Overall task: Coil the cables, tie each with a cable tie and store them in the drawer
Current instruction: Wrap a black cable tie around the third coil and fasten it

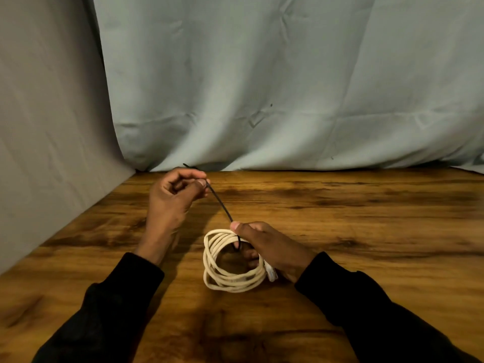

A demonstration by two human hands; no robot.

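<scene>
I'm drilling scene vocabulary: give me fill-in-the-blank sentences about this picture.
1. The coiled cable is ____ in colour.
2. The left hand pinches the free end of a black ____.
3. The right hand holds the ____.
4. The table is made of ____.

Missing words: white; cable tie; cable; wood

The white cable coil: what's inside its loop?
Inside the white cable coil, the right hand's fingers and bare wooden table show. The black cable tie passes through; its head is hidden.
</scene>
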